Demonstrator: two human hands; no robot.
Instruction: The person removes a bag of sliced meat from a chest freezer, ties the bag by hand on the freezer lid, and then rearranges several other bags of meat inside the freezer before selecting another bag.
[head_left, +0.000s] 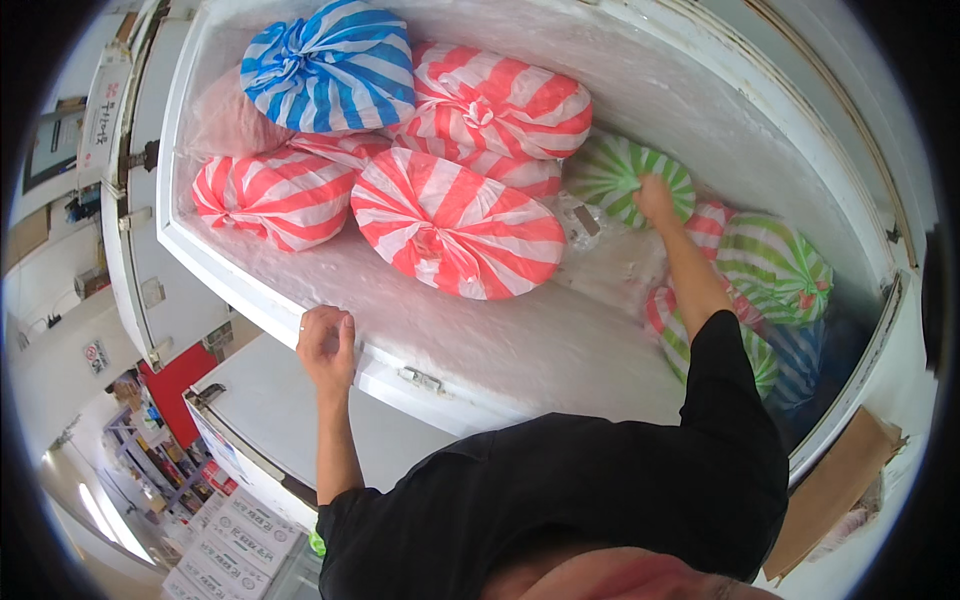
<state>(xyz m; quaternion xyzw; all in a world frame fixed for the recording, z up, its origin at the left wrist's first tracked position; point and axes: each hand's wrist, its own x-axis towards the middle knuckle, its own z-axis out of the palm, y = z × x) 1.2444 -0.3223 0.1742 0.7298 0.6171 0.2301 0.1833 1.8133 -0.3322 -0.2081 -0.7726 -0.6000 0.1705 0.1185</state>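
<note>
A green-and-white striped plastic bag (611, 169), gathered to a knot, lies near the far wall inside an open chest freezer (450, 367). My right hand (655, 199) is closed on its gathered top. My left hand (328, 337) rests at the freezer's near rim, fingers slightly curled and holding nothing. Left of the green bag are several tied red-and-white striped bags, one large bag (465, 225) in front and another bag (510, 101) behind. A blue-and-white striped bag (337, 67) sits on top at the far left. A clear plastic-wrapped pack (615, 259) lies below the green bag.
More green-striped bags, such as one bag (776, 266), and a blue-striped bag (799, 364) fill the right end. Frost coats the inner wall (675, 97). A second white freezer (292, 405), stacked cartons (232, 544) and a cardboard sheet (832, 495) stand around.
</note>
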